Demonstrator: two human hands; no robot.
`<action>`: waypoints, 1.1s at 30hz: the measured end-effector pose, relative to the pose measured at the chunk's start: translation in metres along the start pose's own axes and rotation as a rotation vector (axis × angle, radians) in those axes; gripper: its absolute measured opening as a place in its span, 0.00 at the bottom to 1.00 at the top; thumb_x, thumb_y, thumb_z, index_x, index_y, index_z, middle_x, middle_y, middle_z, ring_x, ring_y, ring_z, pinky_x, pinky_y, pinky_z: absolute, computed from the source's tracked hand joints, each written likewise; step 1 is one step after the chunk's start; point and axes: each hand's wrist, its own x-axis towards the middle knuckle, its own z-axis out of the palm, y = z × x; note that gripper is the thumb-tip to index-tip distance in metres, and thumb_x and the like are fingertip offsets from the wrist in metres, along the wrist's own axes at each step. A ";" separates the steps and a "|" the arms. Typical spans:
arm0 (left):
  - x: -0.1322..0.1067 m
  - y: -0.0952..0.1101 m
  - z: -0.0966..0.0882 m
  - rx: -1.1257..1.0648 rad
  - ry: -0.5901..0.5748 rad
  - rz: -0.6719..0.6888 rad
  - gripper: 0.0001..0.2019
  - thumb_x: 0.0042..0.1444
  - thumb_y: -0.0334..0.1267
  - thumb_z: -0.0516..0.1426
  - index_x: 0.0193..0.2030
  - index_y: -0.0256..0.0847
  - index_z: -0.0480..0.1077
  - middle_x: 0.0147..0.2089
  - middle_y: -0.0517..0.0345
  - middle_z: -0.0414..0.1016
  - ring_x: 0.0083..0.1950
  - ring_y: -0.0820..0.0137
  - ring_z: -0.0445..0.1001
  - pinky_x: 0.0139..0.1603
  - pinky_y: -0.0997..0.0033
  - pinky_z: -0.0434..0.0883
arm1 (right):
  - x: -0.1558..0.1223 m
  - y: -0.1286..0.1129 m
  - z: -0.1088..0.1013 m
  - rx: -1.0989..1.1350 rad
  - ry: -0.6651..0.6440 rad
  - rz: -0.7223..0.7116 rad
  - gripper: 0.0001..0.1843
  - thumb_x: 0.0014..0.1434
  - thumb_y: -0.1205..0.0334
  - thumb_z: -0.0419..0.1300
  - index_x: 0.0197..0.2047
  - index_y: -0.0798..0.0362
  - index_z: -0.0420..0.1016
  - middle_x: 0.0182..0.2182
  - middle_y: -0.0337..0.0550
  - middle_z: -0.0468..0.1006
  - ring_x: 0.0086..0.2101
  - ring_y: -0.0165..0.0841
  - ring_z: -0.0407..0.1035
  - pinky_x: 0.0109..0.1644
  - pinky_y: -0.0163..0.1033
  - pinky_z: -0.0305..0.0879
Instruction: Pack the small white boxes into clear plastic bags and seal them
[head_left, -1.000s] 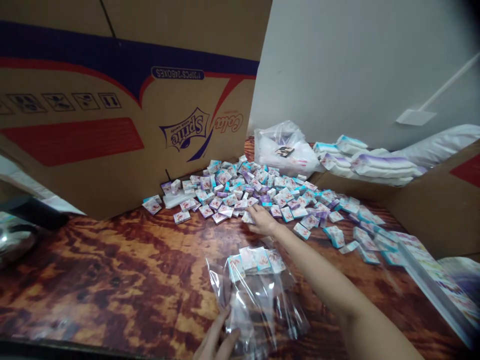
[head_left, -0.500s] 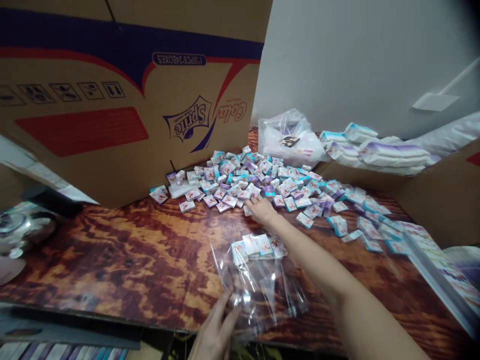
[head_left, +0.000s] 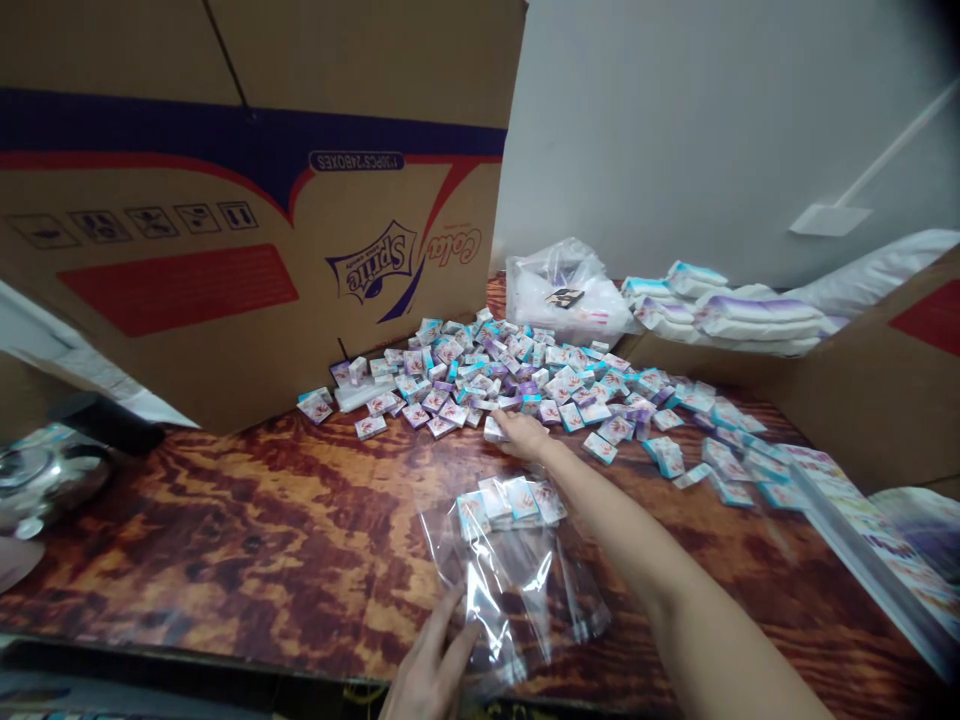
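Wooden table (head_left: 187, 540), glossy, red-brown, mottled grain. Printed carton (head_left: 315, 290), lettering upside down, standing at rear left. Heap of small patterned boxes (head_left: 517, 375), strewn across table's rear, trailing off to the right. Clear bag (head_left: 517, 590), flat at table's near side. Left hand (head_left: 431, 655), thumb and forefinger slightly parted at bag's near left edge; pinched or merely pressed, cannot tell. Right hand (head_left: 523, 437), stretched to heap's front edge, fingers lowered; closed or not, cannot tell. Row of boxes (head_left: 525, 500), at bag's far end. Single box (head_left: 493, 430), at right fingertips.

R arm (head_left: 637, 555) outstretched fwd, R hand (head_left: 523, 437) palm-down, L hand (head_left: 429, 662) lower, nearer, thumb (head_left: 463, 648) spread
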 end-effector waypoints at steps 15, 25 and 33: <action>0.013 0.002 -0.012 -0.002 -0.051 0.101 0.23 0.57 0.23 0.46 0.58 0.42 0.62 0.62 0.44 0.61 0.57 0.66 0.69 0.50 0.74 0.71 | -0.198 0.052 0.027 0.289 0.054 0.341 0.40 0.53 0.56 0.60 0.65 0.55 0.49 0.55 0.54 0.63 0.53 0.42 0.61 0.53 0.43 0.58; 0.013 0.006 -0.016 0.104 -0.060 0.093 0.21 0.58 0.24 0.46 0.57 0.41 0.62 0.61 0.42 0.61 0.54 0.70 0.72 0.49 0.78 0.70 | -0.227 0.053 0.031 0.368 0.414 0.180 0.20 0.62 0.60 0.51 0.57 0.49 0.63 0.48 0.48 0.67 0.49 0.37 0.64 0.54 0.43 0.62; 0.003 0.004 -0.011 0.239 -0.044 0.087 0.30 0.57 0.24 0.45 0.67 0.41 0.48 0.62 0.42 0.62 0.58 0.66 0.67 0.54 0.73 0.68 | -0.230 0.060 0.058 0.311 0.457 0.127 0.21 0.61 0.59 0.53 0.57 0.47 0.64 0.52 0.50 0.65 0.52 0.40 0.63 0.56 0.48 0.63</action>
